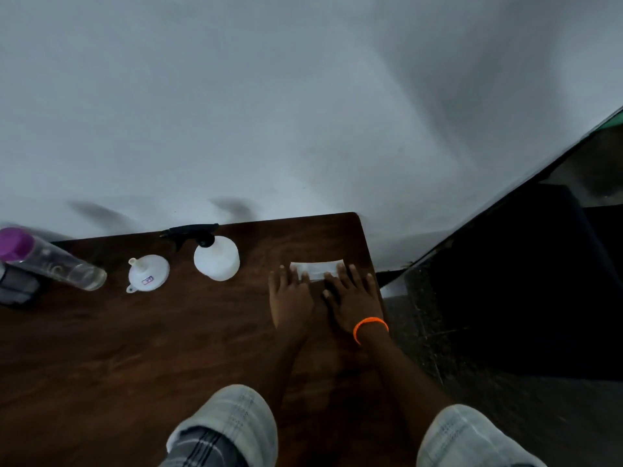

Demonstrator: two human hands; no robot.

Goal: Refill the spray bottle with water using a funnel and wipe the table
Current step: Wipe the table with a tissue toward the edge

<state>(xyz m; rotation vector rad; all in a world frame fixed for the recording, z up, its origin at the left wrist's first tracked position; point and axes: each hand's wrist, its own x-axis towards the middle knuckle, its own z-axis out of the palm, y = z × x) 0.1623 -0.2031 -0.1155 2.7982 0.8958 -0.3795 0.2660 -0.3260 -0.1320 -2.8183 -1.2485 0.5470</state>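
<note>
Two rolled sleeves (232,423), two hands (323,294) flat on one cloth (317,266), one spray bottle (215,257), one funnel (148,273)

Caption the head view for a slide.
Both hands flat on white cloth beside spray bottle and funnel.

One spray bottle (216,258), one funnel (148,273), one clear bottle (50,261), one cloth (317,269), two hands.
</note>
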